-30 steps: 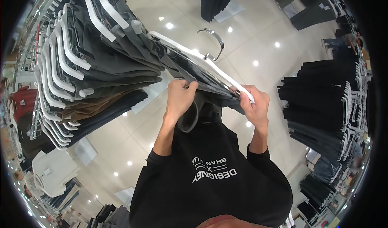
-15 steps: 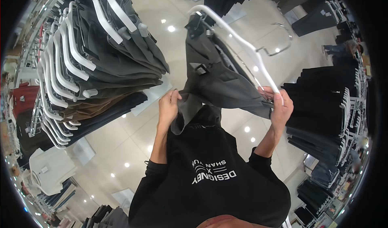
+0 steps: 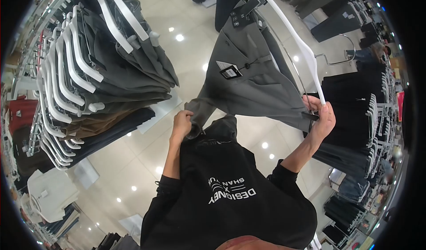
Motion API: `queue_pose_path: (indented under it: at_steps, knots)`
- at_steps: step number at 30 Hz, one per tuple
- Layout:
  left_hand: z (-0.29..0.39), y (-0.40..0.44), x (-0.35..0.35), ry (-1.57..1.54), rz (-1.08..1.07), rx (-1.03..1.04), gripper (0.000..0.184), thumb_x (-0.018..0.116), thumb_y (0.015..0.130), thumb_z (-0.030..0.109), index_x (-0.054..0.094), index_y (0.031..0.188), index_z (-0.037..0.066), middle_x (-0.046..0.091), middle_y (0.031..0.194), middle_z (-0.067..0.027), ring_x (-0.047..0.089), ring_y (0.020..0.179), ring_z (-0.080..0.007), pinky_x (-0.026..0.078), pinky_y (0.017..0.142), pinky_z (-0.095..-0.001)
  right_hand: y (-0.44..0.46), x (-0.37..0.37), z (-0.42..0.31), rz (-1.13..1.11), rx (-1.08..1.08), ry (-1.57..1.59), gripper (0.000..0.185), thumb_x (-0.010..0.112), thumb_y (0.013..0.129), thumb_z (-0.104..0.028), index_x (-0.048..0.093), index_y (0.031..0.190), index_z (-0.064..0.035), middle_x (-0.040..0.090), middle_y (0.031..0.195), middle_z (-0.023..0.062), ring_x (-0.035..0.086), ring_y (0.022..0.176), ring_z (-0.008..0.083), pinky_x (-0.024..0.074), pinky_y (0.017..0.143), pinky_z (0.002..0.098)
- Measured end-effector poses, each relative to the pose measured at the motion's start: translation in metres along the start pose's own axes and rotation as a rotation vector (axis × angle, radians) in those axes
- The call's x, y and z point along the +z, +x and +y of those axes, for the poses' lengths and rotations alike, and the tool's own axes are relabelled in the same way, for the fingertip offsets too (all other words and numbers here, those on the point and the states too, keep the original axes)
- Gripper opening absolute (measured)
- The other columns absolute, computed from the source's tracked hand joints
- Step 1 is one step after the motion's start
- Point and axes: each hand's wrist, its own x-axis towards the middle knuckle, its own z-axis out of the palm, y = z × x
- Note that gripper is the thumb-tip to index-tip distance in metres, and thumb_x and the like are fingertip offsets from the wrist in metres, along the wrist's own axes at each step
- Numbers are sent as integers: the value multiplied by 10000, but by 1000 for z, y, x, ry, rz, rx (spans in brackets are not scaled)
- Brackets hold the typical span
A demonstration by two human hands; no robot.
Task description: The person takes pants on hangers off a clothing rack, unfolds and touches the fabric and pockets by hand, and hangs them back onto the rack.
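Grey trousers [image 3: 248,88] hang by the clips of a white hanger [image 3: 290,30], held up tilted in front of me. My right hand [image 3: 325,118] grips the hanger's near end, beside the waistband. My left hand [image 3: 181,124] is closed on a trouser leg [image 3: 202,112] lower down. A black-and-white paper tag [image 3: 230,71] dangles on the front, and a dark size label [image 3: 242,17] sits near the far clip. The hanger's metal hook [image 3: 344,50] points to the right.
A rack of dark trousers on white hangers [image 3: 66,72] stands close on the left. Black trousers [image 3: 350,117] hang along the right. White garments [image 3: 51,194] are at lower left. A person [image 3: 372,52] is at far right. Shiny floor tiles [image 3: 155,55] run between.
The hanger and trousers have shifted to the right, and the front and tag face me more fully. My right hand moved right; my left hand moved slightly left and down with the leg.
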Motion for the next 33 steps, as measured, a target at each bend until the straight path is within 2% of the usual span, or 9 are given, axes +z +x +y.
queue_pose_path:
  at_steps: [7, 13, 15, 17, 19, 21, 24, 29, 33]
  knots:
    - [-32, -4, 7, 144, -15, 1, 429, 636, 750, -88, 713, 1167, -24, 691, 1190, -247, 621, 1176, -412, 467, 1057, -459, 1, 8, -2, 32, 14, -18, 357, 439, 1095, -200, 559, 938, 97, 712, 1028, 317, 747, 941, 374, 621, 865, 428]
    - [15, -3, -2, 194, 158, 39, 405, 654, 764, -80, 725, 1159, -27, 698, 1145, -258, 659, 1097, -420, 518, 975, -449, -6, 39, -5, -16, 8, -28, 317, 449, 1094, -135, 603, 1024, 133, 725, 1055, 279, 745, 980, 330, 604, 899, 397]
    - [71, -5, -27, 127, 156, 243, 315, 649, 878, -24, 698, 1189, -27, 681, 1167, -244, 666, 1101, -408, 523, 969, -449, -12, 61, -8, -44, 22, -33, 304, 484, 1086, -125, 632, 1109, 139, 739, 1064, 238, 744, 990, 297, 594, 907, 380]
    - [153, -18, -57, -308, 105, 289, 262, 606, 994, 74, 662, 1234, -14, 639, 1248, -234, 649, 1147, -392, 514, 974, -452, -26, 87, -6, -38, 30, -148, 268, 537, 1059, -131, 678, 1115, 90, 767, 1025, 172, 737, 938, 180, 574, 830, 286]
    - [210, -24, -73, -543, 104, 402, 273, 564, 1054, 162, 643, 1246, -15, 587, 1332, -218, 619, 1203, -356, 502, 985, -428, -45, 118, 6, 6, -89, -227, 236, 611, 1006, -118, 709, 1161, 29, 781, 946, 108, 654, 712, 81, 521, 654, 256]
    - [239, -16, -69, -464, 167, 536, 276, 591, 1033, 179, 644, 1210, -26, 569, 1370, -214, 611, 1214, -324, 497, 985, -398, -60, 145, -1, -38, -60, -323, 257, 625, 992, -117, 692, 1205, 11, 736, 852, 146, 687, 680, 152, 535, 605, 308]
    - [228, 25, -45, -196, 227, 587, 267, 636, 980, 169, 620, 1116, -60, 555, 1377, -206, 583, 1215, -322, 500, 977, -380, -87, 179, 9, -165, -146, -459, 386, 549, 1009, -124, 520, 1336, 78, 676, 1149, 269, 701, 870, 426, 572, 737, 443]
    - [205, 49, -58, -346, -18, 461, 221, 645, 936, 124, 627, 1017, -81, 567, 1356, -189, 581, 1196, -295, 471, 1011, -385, -92, 169, 3, -490, -56, -219, 439, 589, 1006, -269, 519, 1309, 42, 561, 1396, 304, 619, 1184, 444, 538, 931, 451]
    - [215, 37, -100, -679, -363, 368, 206, 638, 988, 71, 643, 1149, -58, 576, 1325, -104, 589, 1189, -192, 530, 974, -349, -64, 132, 34, -310, 201, -155, 468, 630, 997, -260, 509, 1350, 23, 589, 1397, 253, 634, 1217, 381, 535, 979, 446]
